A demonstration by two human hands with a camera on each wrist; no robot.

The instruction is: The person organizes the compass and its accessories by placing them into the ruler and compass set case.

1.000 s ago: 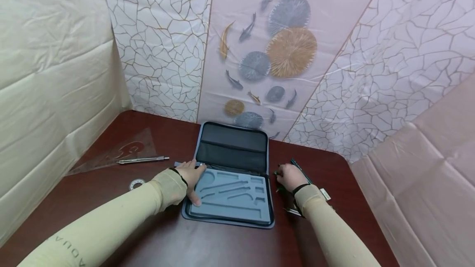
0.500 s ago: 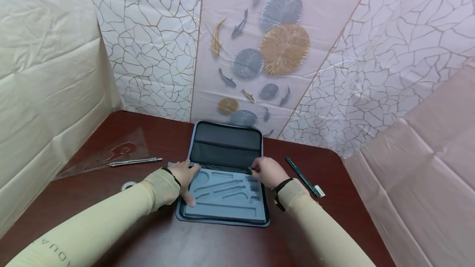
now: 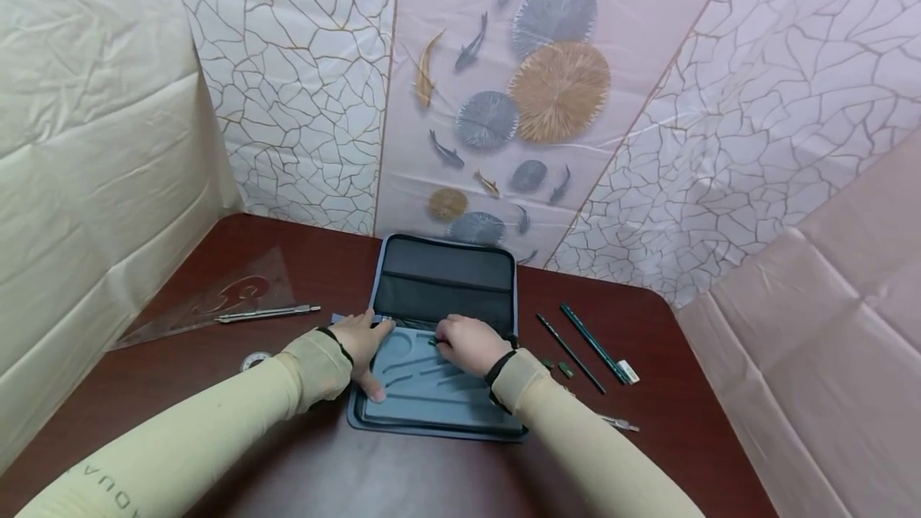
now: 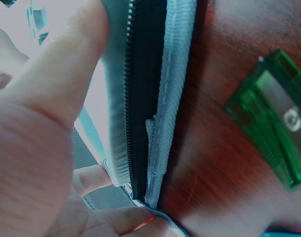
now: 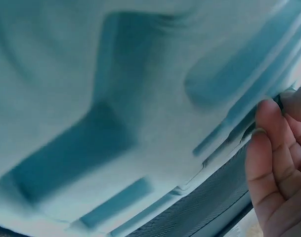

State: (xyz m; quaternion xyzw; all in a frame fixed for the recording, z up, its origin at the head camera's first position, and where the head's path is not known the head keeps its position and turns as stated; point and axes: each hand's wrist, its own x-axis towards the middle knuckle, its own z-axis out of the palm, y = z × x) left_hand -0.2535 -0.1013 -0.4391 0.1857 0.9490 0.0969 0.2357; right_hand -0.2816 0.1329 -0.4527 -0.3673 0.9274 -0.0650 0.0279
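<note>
An open zip case lies on the table, its dark lid leaning back. Its lower half holds a blue-grey moulded insert with shaped recesses. My left hand rests at the insert's left edge, thumb on the surface and the other fingers by the zip border. Over the upper part of the insert, my right hand pinches a small dark green piece at a narrow recess. The fingers mostly hide this piece, and I cannot tell its kind. A green pencil sharpener lies beside the case in the left wrist view.
Right of the case lie two green pencils, a white eraser, small green pieces and a metal tool. To the left are a clear set square, a silver compass and a white disc.
My right hand has moved from the items right of the case, leftward over the insert, carrying the small green piece. The left hand has stayed at the case's left edge.
</note>
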